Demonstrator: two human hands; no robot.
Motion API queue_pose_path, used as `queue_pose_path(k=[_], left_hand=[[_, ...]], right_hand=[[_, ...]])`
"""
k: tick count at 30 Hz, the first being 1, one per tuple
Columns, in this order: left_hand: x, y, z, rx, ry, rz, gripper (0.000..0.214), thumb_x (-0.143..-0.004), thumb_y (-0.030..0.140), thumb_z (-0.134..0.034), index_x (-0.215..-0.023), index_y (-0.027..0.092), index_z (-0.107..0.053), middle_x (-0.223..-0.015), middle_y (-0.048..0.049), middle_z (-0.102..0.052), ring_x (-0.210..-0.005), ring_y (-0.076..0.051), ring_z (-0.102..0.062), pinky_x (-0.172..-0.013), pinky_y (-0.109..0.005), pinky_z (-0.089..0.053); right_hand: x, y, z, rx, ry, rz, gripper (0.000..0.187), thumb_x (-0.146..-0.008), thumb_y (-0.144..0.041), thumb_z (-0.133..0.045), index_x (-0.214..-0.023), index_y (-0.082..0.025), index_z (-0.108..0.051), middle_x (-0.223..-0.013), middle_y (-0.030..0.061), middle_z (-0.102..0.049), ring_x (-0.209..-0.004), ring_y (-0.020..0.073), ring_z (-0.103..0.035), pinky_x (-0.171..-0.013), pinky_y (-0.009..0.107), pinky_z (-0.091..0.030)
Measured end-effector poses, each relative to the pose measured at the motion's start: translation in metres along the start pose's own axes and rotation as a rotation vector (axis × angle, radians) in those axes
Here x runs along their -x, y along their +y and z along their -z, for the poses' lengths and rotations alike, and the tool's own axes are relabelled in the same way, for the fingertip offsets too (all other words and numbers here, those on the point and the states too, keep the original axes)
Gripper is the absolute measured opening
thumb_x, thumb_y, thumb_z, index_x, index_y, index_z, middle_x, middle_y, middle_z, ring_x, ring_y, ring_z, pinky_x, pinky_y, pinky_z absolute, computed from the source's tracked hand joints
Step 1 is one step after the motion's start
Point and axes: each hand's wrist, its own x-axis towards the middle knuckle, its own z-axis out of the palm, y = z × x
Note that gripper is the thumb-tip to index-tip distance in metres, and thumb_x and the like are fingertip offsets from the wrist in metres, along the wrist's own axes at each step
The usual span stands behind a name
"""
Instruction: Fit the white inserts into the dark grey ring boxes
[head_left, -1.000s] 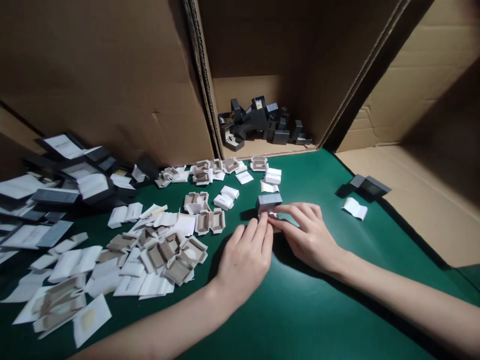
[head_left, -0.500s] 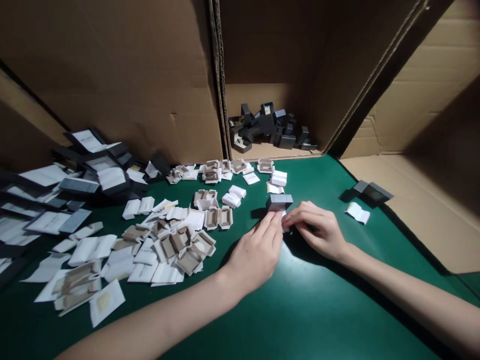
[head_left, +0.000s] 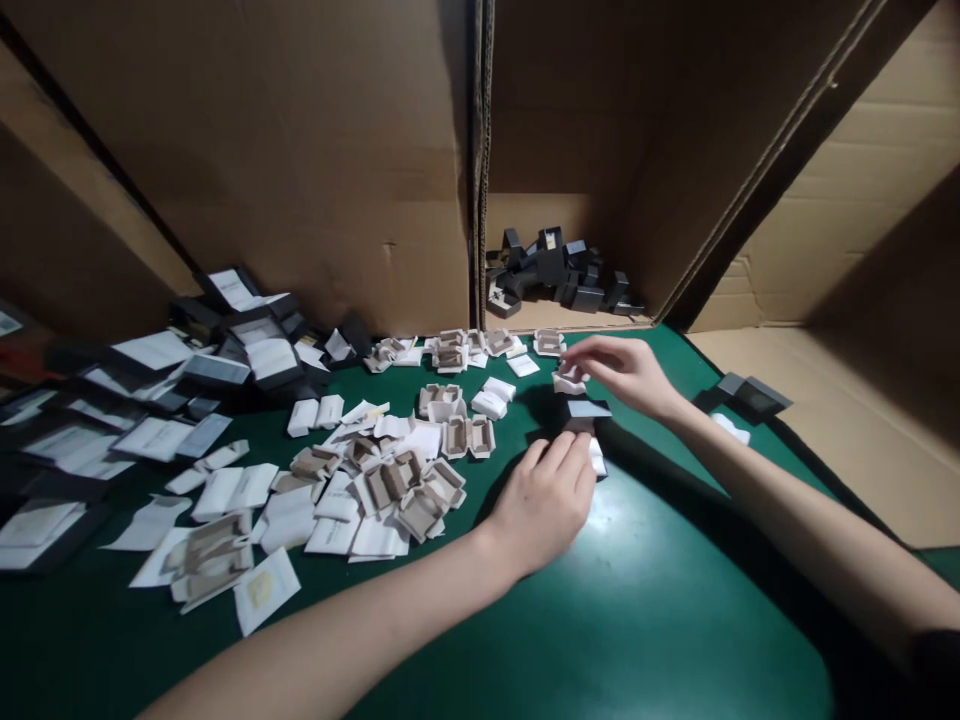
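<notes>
My left hand (head_left: pixel 551 490) rests on the green table with its fingers closed on a small black box (head_left: pixel 587 410) that has a grey-lined lid standing up. White material (head_left: pixel 598 457) shows at the box's right side; the rest of it is behind my fingers. Just beyond the box, my right hand (head_left: pixel 619 370) reaches from the right. Its fingertips come together on a small white card insert (head_left: pixel 570 383), which they partly cover.
Opened card inserts and white packets (head_left: pixel 337 510) spread across the left of the green table (head_left: pixel 637 590). Open black boxes (head_left: pixel 247 340) pile up at far left. More black boxes (head_left: pixel 562 270) lie inside a cardboard carton (head_left: pixel 615 180) at the back. Another open black box (head_left: pixel 756 396) stands at right.
My right hand has moved from the black box forward to the white insert beyond it. My left hand stays at the box. The view has shifted slightly left.
</notes>
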Motion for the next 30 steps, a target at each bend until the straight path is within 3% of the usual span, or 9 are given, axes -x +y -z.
queue_pose_path(k=[2, 5, 9, 13, 15, 18, 20, 23, 30], left_hand=[[0.000, 0.000, 0.002, -0.015, 0.001, -0.047, 0.029, -0.089, 0.011, -0.036, -0.111, 0.005, -0.054, -0.126, -0.0187, -0.053, -0.114, -0.028, -0.051, -0.089, -0.037, -0.044], [-0.001, 0.000, 0.004, 0.017, -0.021, -0.078, 0.022, -0.090, 0.012, -0.037, -0.102, 0.008, -0.055, -0.120, -0.0180, -0.055, -0.108, -0.026, -0.054, -0.085, -0.036, -0.045], [-0.002, -0.003, 0.006, 0.068, -0.055, -0.075, 0.020, -0.087, 0.013, -0.040, -0.102, 0.009, -0.053, -0.117, -0.0175, -0.055, -0.105, -0.026, -0.054, -0.085, -0.037, -0.045], [-0.003, -0.004, 0.008, 0.094, -0.061, -0.061, 0.021, -0.087, 0.014, -0.041, -0.105, 0.008, -0.051, -0.121, -0.0182, -0.053, -0.108, -0.026, -0.054, -0.087, -0.037, -0.045], [-0.003, -0.004, 0.008, 0.112, -0.054, -0.043, 0.022, -0.086, 0.014, -0.043, -0.106, 0.009, -0.051, -0.122, -0.0175, -0.053, -0.109, -0.025, -0.054, -0.088, -0.037, -0.045], [-0.004, -0.007, 0.007, 0.161, -0.036, -0.016, 0.027, -0.084, 0.014, -0.047, -0.111, 0.010, -0.049, -0.125, -0.0157, -0.053, -0.115, -0.025, -0.052, -0.090, -0.036, -0.046], [-0.005, -0.013, 0.004, 0.194, -0.018, 0.002, 0.033, -0.082, 0.013, -0.050, -0.115, 0.011, -0.047, -0.129, -0.0155, -0.051, -0.122, -0.025, -0.048, -0.093, -0.037, -0.045], [-0.005, -0.024, 0.000, 0.229, -0.004, 0.059, 0.042, -0.079, 0.010, -0.052, -0.121, 0.011, -0.044, -0.130, -0.0143, -0.052, -0.124, -0.024, -0.047, -0.098, -0.038, -0.044], [-0.003, -0.041, -0.001, 0.291, 0.028, 0.163, 0.046, -0.075, 0.004, -0.051, -0.120, 0.013, -0.046, -0.123, -0.0121, -0.056, -0.117, -0.024, -0.052, -0.097, -0.042, -0.046]], right_hand=[[-0.018, 0.017, -0.016, 0.037, -0.072, 0.002, 0.024, -0.086, -0.023, -0.048, -0.099, -0.016, -0.068, -0.092, 0.0074, -0.071, -0.082, 0.0200, -0.066, -0.072, 0.033, -0.052], [-0.030, 0.039, -0.041, 0.361, -0.168, 0.188, 0.026, -0.085, -0.017, -0.050, -0.105, -0.016, -0.067, -0.106, 0.0103, -0.069, -0.096, 0.0226, -0.062, -0.084, 0.039, -0.046], [-0.021, 0.048, -0.057, 0.498, -0.112, 0.250, 0.024, -0.089, -0.022, -0.049, -0.107, -0.015, -0.064, -0.106, 0.0120, -0.067, -0.098, 0.0225, -0.059, -0.084, 0.040, -0.044], [-0.006, 0.040, -0.056, 0.357, -0.025, 0.208, 0.020, -0.090, -0.030, -0.049, -0.097, -0.018, -0.063, -0.088, 0.0073, -0.068, -0.080, 0.0184, -0.060, -0.075, 0.035, -0.046], [-0.002, 0.037, -0.053, 0.255, 0.043, 0.143, 0.023, -0.092, -0.031, -0.043, -0.102, -0.020, -0.061, -0.074, 0.0031, -0.065, -0.065, 0.0148, -0.058, -0.063, 0.030, -0.046], [-0.001, 0.037, -0.049, -0.111, 0.134, -0.088, 0.025, -0.090, -0.037, -0.048, -0.108, -0.023, -0.058, -0.054, -0.0046, -0.052, -0.044, 0.0110, -0.047, -0.044, 0.025, -0.037], [-0.003, 0.039, -0.047, -0.401, 0.162, -0.243, 0.026, -0.083, -0.041, -0.058, -0.101, -0.023, -0.061, -0.052, -0.0058, -0.050, -0.040, 0.0097, -0.045, -0.041, 0.024, -0.035], [-0.006, 0.044, -0.046, -0.570, 0.157, -0.325, 0.027, -0.075, -0.043, -0.066, -0.091, -0.021, -0.064, -0.060, -0.0030, -0.059, -0.047, 0.0108, -0.054, -0.045, 0.024, -0.042], [-0.006, 0.053, -0.049, -0.682, 0.182, -0.295, 0.026, -0.070, -0.034, -0.070, -0.093, -0.022, -0.066, -0.082, 0.0011, -0.069, -0.070, 0.0154, -0.065, -0.072, 0.034, -0.053]])
